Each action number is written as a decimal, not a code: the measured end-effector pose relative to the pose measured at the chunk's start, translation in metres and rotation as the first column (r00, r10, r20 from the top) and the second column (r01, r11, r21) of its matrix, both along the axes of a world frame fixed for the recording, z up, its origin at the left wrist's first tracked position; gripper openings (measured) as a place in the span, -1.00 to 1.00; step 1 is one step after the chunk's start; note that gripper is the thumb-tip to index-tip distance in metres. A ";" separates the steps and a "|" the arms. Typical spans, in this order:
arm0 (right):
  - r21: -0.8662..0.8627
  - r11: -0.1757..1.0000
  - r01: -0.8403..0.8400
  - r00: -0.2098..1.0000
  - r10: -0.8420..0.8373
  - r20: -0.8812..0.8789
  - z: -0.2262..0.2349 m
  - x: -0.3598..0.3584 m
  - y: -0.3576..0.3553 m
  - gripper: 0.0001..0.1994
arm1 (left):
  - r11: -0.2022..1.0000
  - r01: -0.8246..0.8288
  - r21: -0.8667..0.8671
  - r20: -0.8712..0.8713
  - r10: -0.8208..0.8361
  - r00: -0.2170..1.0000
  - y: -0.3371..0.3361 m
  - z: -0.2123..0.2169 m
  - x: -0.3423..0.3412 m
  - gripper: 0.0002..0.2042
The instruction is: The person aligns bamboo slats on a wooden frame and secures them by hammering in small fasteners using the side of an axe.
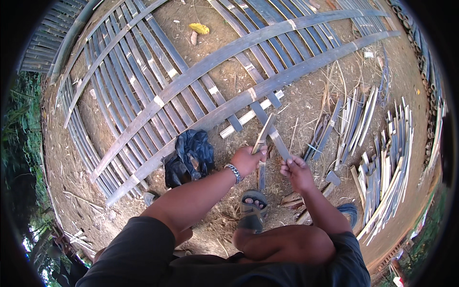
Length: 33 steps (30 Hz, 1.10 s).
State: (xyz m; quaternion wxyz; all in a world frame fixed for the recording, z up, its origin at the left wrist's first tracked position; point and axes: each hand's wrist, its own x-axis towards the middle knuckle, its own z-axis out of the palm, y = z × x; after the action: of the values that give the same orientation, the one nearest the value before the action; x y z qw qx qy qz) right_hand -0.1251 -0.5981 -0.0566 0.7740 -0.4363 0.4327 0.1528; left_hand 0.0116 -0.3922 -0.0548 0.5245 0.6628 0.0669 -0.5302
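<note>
My left hand, with a chain bracelet at the wrist, is closed around a short, pale bamboo strip that points up and away. My right hand pinches the near end of a dark bamboo slat. This slat slants up to the left toward the lattice, and the strip in my left hand crosses in front of it or touches it; I cannot tell which. Below my left hand a narrow dark strip runs toward my sandalled foot.
A large bamboo slat lattice lies ahead on the dirt. A crumpled black plastic bag sits at its near edge. Bundles of split bamboo lie to the right, with a hatchet-like metal head beside them. A yellow leaf lies farther off.
</note>
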 end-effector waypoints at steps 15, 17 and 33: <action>0.073 0.997 -0.001 0.999 -0.003 0.053 -0.043 0.088 0.017 -0.67 | 0.982 0.176 0.068 -0.043 -0.173 0.984 0.029 0.007 -0.029 -0.63; 0.087 0.996 0.036 0.997 -0.042 0.064 -0.041 0.090 0.020 -0.68 | 0.974 0.178 0.140 -0.042 -0.173 0.984 0.028 0.000 -0.027 -0.63; -0.836 0.429 -0.343 0.869 0.484 -0.108 -0.007 0.114 0.043 -0.54 | 0.947 -0.294 0.128 0.553 0.178 0.814 -0.040 0.009 0.064 -0.43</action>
State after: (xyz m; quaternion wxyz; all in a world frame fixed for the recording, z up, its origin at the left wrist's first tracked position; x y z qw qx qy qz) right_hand -0.0107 -0.5555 -0.0638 0.4392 -0.8523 0.2724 0.0809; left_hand 0.0752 -0.4325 -0.0453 0.5120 0.8214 0.0552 -0.2453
